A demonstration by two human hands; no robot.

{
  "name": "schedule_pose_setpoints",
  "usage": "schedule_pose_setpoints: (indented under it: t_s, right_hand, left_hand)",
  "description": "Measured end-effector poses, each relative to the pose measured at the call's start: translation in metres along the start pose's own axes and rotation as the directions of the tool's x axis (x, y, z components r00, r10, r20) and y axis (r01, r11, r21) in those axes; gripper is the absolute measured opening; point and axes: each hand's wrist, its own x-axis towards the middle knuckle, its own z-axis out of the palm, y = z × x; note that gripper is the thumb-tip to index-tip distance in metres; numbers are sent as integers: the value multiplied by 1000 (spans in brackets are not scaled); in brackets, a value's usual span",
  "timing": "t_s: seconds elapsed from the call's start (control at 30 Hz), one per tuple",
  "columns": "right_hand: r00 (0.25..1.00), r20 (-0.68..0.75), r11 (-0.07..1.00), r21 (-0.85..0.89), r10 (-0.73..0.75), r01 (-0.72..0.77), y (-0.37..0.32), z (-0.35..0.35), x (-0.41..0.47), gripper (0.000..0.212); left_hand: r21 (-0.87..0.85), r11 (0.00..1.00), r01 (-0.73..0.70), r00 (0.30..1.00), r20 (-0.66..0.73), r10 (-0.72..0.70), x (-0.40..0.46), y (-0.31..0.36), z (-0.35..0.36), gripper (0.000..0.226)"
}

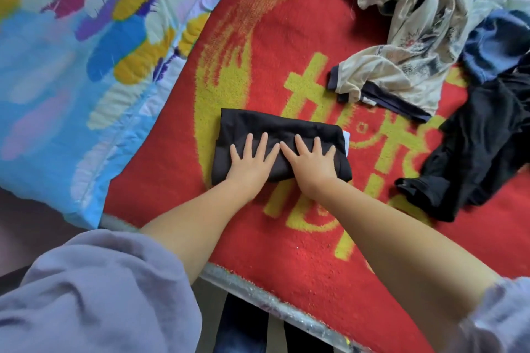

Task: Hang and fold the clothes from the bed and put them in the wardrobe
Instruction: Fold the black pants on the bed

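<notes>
Both hands lie flat, fingers spread and straight, on a folded black garment (275, 137) at the middle of the bed: the left hand (252, 160) on its left half, the right hand (311, 162) on its right half, index fingertips almost meeting. Neither hand grips anything; the palms press the cloth down against a red blanket (258, 66) patterned with large yellow characters. A sliver of white shows at the bundle's right end; whether it is a label or a lining cannot be told.

The bundle looks soft, light and limp, likely to sag open if lifted by one corner. A sound hold would probably be a palm slid under each short end, or a pinch through all layers along the near folded edge.

To the far right lies a heap still unfolded: a cream printed garment (401, 46) with dark trim, a blue denim piece (496, 49) beside it, and nearer, a crumpled black garment (473, 149) well apart from the folded one. At left, a quilt (71, 66) in blue, yellow and purple overlaps the blanket's edge.

The blanket's pile appears grippy enough to keep cloth from sliding. Lilac sleeves (94, 295) are pushed up both forearms, and the bed's pale near edge (258, 292) crosses the bottom of the view. No wardrobe is in sight.
</notes>
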Motion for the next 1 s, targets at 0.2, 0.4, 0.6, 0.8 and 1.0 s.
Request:
schedule_pose_setpoints:
  t_s: [0.2, 0.4, 0.6, 0.8, 1.0]
  right_hand:
    - [998, -55, 997, -76, -29, 24, 9, -88, -37, 87]
    - [964, -222, 972, -215, -144, 96, -6, -199, -108, 87]
    - [868, -329, 901, -353, -373, 253, -57, -253, -190, 85]
    - [708, -329, 744, -525, -625, 413, -137, -243, -275, 81]
    - [522, -195, 515, -629, -830, 583, -240, -195, -378, 88]
  left_hand:
    - [-167, 986, 29, 995, 103, -12, -34, -16, -103, 95]
    - [-168, 976, 138, 987, -61, -150, -119, -40, -198, 90]
    - [-220, 905, 364, 900, -167, -402, -243, -51, -225, 87]
    - [-292, 754, 589, 754, -137, -642, -387, -35, -192, 82]
    - [-374, 521, 767, 557, -14, -830, -540, -10, -119, 79]
